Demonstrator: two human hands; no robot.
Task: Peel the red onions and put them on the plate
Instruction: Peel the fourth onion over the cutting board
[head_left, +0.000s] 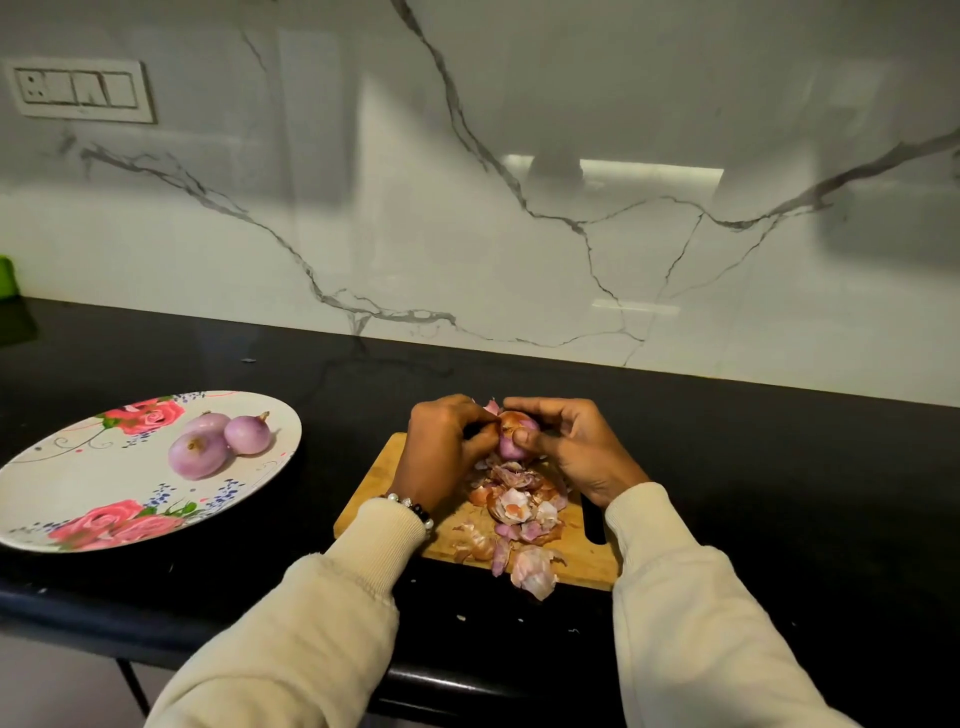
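Note:
Both my hands hold one red onion (515, 435) above the wooden cutting board (582, 558). My right hand (569, 444) grips the onion, thumb pressed on its front. My left hand (447, 441) pinches the dry skin at its top left side. The onion is partly purple, partly covered in brown skin. A pile of peeled skins (519, 512) lies on the board under my hands. Three peeled onions (218, 441) sit together on the flowered white plate (78, 499) at the left.
The board and plate rest on a black counter (779, 493) against a white marble wall. A dark knife handle (594, 522) lies on the board's right side, under my right wrist. Skin scraps dot the counter's front edge. A green object (8, 278) stands far left.

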